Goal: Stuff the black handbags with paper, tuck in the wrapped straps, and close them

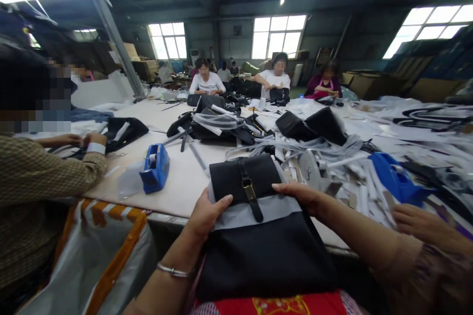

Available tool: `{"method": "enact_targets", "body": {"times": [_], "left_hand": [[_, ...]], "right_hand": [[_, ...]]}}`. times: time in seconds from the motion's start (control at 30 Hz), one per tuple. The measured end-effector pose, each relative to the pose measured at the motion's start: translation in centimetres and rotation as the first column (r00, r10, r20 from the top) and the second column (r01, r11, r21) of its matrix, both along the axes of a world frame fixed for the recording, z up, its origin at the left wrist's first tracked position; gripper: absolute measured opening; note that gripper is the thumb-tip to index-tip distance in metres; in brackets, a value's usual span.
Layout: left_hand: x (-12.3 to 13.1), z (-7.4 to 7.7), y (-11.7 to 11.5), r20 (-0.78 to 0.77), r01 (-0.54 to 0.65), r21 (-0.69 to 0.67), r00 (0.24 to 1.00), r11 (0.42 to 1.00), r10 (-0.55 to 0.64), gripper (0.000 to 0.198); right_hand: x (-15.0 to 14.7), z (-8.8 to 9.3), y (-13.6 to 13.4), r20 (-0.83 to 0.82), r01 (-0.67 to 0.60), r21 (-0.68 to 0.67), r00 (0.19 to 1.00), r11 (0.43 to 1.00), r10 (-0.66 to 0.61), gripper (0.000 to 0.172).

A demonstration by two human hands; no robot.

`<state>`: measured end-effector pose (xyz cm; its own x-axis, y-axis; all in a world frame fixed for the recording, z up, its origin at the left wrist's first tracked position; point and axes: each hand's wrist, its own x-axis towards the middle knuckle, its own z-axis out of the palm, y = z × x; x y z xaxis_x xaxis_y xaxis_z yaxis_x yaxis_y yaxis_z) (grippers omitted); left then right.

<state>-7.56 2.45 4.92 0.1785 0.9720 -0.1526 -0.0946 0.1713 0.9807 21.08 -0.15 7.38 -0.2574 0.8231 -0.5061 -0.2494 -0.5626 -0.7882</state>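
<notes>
The left hand and right hand pinch a black bag at the near edge of the table. Scraps crowd its right; open room lies left, before a tape dispenser.

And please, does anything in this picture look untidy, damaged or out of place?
Yes, the right side of the table looks untidy: white strips lie in a jumbled heap beside a blue object. The black bag held by the left hand and right hand shows no visible damage.
</notes>
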Motion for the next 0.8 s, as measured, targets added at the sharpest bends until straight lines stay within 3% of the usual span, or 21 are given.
{"method": "enact_targets", "body": {"times": [0.17, 0.33, 0.47, 0.57, 0.67, 0.8], "left_hand": [[0.0, 1.5, 1.3, 0.044, 0.026, 0.081, 0.999, 0.996, -0.030, 0.071], [0.9, 2.4, 4.9, -0.035, 0.038, 0.039, 0.999, 0.999, -0.037, 0.069], [2.7, 3.0, 10.5, -0.130, -0.005, -0.074, 0.992, 0.997, -0.005, 0.071], [5.2, 4.4, 15.7, -0.207, -0.033, -0.078, 0.978, 0.996, 0.016, 0.073], [8.9, 6.8, 20.8, -0.243, -0.016, -0.029, 0.970, 0.999, 0.008, 0.072], [16.1, 10.9, 26.4, -0.214, 0.091, 0.134, 0.975, 0.987, -0.061, 0.078]], "right_hand": [[-0.4, 1.0, 1.1, 0.052, 0.035, 0.172, 0.998, 0.985, -0.045, 0.055], [0.4, 1.8, 4.0, 0.023, 0.067, 0.157, 0.997, 0.985, -0.071, 0.065], [2.2, 3.0, 8.7, 0.019, 0.091, 0.228, 0.995, 0.969, -0.098, 0.055], [4.7, 4.4, 12.8, 0.038, 0.152, 0.321, 0.984, 0.935, -0.173, 0.051], [8.1, 6.5, 16.4, 0.038, 0.189, 0.393, 0.974, 0.900, -0.222, 0.049], [14.5, 10.8, 20.3, 0.061, 0.268, 0.447, 0.943, 0.853, -0.328, 0.045]]}}
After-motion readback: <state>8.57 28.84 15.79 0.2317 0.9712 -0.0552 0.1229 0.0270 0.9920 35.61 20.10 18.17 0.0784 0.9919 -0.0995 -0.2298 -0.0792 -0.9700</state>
